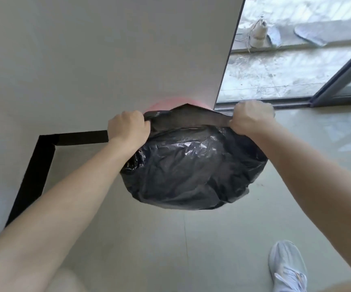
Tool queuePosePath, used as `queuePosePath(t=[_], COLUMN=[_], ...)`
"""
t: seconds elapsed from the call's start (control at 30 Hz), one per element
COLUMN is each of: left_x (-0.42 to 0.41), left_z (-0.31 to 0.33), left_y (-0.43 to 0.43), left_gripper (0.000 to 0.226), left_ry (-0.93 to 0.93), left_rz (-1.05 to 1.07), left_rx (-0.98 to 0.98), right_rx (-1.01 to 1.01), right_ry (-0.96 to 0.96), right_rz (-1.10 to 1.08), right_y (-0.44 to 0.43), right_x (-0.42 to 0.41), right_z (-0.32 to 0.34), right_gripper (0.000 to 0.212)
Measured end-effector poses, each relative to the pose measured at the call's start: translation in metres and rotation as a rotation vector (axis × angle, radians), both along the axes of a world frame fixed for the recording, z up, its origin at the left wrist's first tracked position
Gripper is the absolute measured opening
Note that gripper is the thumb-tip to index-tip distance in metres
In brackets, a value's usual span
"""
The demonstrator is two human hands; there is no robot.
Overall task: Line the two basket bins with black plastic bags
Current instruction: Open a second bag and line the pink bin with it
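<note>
Nearest, at the bottom right, a pale grey sneaker stands on the floor. Both bare forearms reach forward and slightly down from the lower corners, elbows wide and wrists converging on the black plastic bag. The bag hangs billowed between them, its body puffed with air and crinkled, apparently being shaken open so that it can drop into a bin.

The left hand is a closed fist, its grip bunched on the left end of the bag's rim. The right hand is likewise clenched on the right end, and the rim is pulled taut between the two, which keeps the mouth stretched wide.

Just behind the rim, a sliver of pink basket bin shows against the wall; the bag hides most of it, so whether the bag is already inside cannot be told. A second bin is not in view. Farther off, beyond a sliding door track, a sneaker lies outdoors.
</note>
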State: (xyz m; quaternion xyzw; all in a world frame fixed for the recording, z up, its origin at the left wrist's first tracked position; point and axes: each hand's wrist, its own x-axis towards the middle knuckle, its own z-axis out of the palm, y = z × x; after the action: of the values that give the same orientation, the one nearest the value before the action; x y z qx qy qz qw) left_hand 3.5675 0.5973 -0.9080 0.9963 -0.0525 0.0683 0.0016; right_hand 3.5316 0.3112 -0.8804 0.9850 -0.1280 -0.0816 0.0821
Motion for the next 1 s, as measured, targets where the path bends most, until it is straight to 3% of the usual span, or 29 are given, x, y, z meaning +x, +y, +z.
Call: queuePosePath(t=[0.1,0.23,0.33,0.4,0.5,0.6,0.67,0.8,1.0], left_x=[0.001,0.014,0.01,-0.002,-0.018,-0.03,-0.043,-0.066,-0.089], left_z=[0.065,0.13,0.132,0.109,0.058,-0.001,-0.026,-0.04,-0.026], left_y=[-0.017,-0.033,-0.03,-0.022,-0.01,0.0,0.003,0.012,0.046], left_gripper=[0.038,0.039,0.028,0.023,0.018,0.025,0.03,0.044,0.053], left_ry=[-0.036,-0.258,-0.345,-0.351,-0.244,0.024,0.216,0.23,0.336], left_rz=[0.077,0.143,0.15,0.177,0.175,0.189,0.161,0.103,0.029], left_rx=[-0.32,-0.805,-1.056,-1.111,-1.033,-0.754,-0.68,-0.496,-0.174], right_rx=[0.137,0.37,0.6,0.696,0.76,0.726,0.658,0.514,0.226], right_ry=[-0.254,-0.621,-0.738,-0.75,-0.597,-0.229,-0.047,-0.043,0.089], right_rz=[-0.052,-0.167,-0.166,-0.136,-0.161,-0.23,-0.271,-0.177,-0.053], right_y=[0.011,0.024,0.037,0.048,0.059,0.065,0.067,0.076,0.097], right_x=[-0.001,0.001,-0.005,-0.012,-0.022,-0.031,-0.046,-0.073,-0.101], right_z=[0.079,0.164,0.171,0.15,0.091,0.021,-0.016,-0.054,-0.045], right_gripper=[0.049,0.061,0.052,0.047,0.045,0.044,0.042,0.045,0.036])
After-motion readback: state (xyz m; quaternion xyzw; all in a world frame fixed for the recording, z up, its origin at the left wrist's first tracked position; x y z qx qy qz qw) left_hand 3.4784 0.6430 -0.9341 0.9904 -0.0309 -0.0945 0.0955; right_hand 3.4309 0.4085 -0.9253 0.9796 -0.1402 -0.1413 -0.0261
